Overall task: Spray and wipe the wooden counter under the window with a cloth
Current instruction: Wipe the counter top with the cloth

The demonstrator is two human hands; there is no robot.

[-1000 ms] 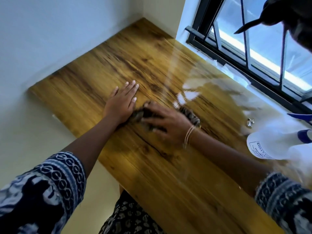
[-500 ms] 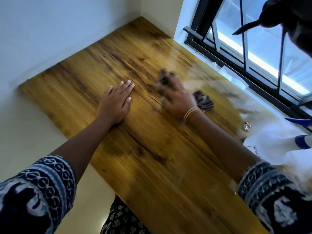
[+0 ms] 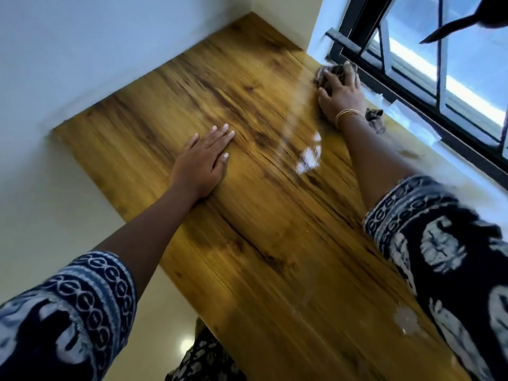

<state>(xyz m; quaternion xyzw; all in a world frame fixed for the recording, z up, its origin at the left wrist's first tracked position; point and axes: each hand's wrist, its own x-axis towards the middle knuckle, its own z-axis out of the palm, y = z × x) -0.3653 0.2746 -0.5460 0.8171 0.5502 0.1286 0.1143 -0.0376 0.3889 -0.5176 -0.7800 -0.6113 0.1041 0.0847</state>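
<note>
Right hand (image 3: 341, 92) fingers press the dark crumpled cloth (image 3: 334, 71) at the glossy wooden table's (image 3: 275, 243) far window-side corner; left hand (image 3: 203, 160) lies flat, fingers straight.

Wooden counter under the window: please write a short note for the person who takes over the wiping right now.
Left hand: flat on the counter, fingers straight, holding nothing.
Right hand: pressing the dark cloth on the counter's far edge, right beside the window frame. One end of the cloth trails behind the wrist.
Spray bottle: not in view now.
Done: the counter shines near the middle; whether it is wet there, I cannot tell.
Left: I cannot tell which parts are already wiped; go over the whole counter, corners included.
</note>
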